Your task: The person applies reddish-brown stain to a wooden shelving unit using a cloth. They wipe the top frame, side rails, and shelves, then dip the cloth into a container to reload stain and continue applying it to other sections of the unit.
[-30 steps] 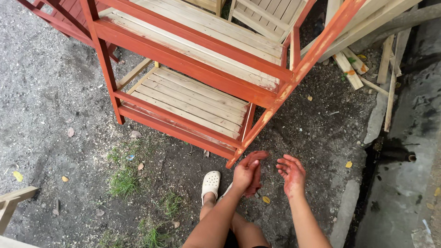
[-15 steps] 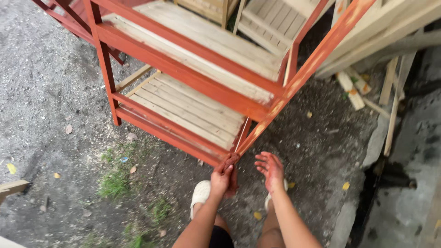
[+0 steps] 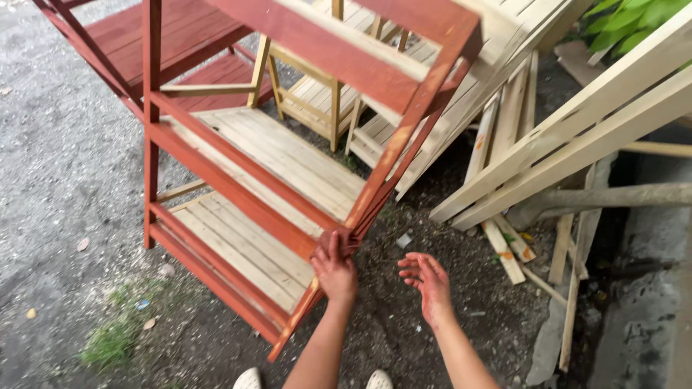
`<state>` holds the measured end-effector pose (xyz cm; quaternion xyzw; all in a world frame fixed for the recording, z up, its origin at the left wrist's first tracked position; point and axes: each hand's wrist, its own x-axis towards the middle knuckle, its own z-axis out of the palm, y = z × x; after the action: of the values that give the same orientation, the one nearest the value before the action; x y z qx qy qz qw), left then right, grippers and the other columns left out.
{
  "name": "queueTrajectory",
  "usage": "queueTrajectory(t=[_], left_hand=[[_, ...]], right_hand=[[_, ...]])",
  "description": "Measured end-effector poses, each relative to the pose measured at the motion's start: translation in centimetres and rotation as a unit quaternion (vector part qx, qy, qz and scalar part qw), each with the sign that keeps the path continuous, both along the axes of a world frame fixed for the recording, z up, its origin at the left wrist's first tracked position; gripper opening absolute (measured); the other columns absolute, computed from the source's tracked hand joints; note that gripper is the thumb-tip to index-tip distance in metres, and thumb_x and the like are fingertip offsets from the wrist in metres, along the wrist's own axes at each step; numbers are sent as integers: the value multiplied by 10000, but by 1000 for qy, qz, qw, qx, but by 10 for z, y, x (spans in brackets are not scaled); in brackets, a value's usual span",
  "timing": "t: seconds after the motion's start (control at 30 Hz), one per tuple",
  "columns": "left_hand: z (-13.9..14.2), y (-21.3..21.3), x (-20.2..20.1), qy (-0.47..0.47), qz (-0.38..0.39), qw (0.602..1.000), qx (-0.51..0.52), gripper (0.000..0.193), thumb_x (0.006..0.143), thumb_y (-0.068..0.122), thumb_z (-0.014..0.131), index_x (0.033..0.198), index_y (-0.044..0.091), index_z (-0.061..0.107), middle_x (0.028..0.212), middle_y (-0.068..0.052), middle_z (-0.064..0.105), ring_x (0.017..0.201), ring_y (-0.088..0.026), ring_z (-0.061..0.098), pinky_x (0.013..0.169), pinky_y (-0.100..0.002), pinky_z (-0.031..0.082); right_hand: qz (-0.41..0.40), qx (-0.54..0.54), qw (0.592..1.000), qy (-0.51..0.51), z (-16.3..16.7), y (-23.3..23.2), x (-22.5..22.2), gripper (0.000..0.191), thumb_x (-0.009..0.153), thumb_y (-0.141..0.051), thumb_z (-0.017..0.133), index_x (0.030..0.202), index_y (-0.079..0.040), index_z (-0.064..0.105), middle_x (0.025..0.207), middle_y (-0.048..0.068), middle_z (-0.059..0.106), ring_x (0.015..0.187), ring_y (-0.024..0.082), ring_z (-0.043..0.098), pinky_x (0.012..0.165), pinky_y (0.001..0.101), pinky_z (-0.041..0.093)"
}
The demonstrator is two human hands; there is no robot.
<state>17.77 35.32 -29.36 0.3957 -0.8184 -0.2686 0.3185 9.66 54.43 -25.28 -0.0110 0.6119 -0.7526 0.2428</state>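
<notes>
A wooden shelf rack [image 3: 238, 173] with a red-stained frame and pale slatted shelves stands tilted on the ground in front of me. My left hand [image 3: 334, 268] grips its near front upright at the joint with the middle shelf. My right hand [image 3: 428, 283] hovers open just right of that upright, fingers spread and stained red, touching nothing. My two feet in pale shoes [image 3: 249, 379] show at the bottom edge.
Unpainted slatted shelf units [image 3: 317, 101] stand behind the rack. Long pale planks [image 3: 577, 137] lean at the right over scrap sticks [image 3: 504, 252]. A concrete ledge [image 3: 649, 302] runs along the right. Gravel with grass tufts [image 3: 108, 342] lies at the left.
The view has lifted and come closer to the rack. My left hand has risen from the rack's bottom corner to the middle joint of the upright. My right hand has followed, staying open.
</notes>
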Motion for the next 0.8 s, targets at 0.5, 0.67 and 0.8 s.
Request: queueTrajectory(t=[0.5, 0.67, 0.8], left_hand=[[240, -14, -181, 20, -57, 979, -194, 431, 949, 281, 684, 1368, 216, 609, 1102, -134, 647, 838, -379, 658, 661, -486, 564], [246, -9, -170, 51, -78, 976, -198, 513, 893, 246, 680, 1393, 185, 584, 1162, -199, 632, 863, -408, 650, 663, -491, 569], [193, -16, -132, 124, -151, 933, -304, 582, 845, 238, 680, 1408, 159, 555, 1267, -237, 590, 995, -423, 638, 824, -532, 590]], right_hand=[[15, -31, 982, 185, 121, -37, -95, 324, 1036, -313, 585, 1192, -48, 687, 1148, 82, 718, 953, 145, 640, 812, 291, 500], [-26, -65, 963, 259, 177, -62, -129, 300, 1044, -319, 578, 1212, -87, 667, 1205, 44, 717, 1007, 120, 619, 881, 282, 482], [-58, -70, 955, 283, 192, -78, -135, 291, 1043, -322, 579, 1230, -112, 656, 1259, 9, 700, 1060, 111, 617, 917, 272, 463]])
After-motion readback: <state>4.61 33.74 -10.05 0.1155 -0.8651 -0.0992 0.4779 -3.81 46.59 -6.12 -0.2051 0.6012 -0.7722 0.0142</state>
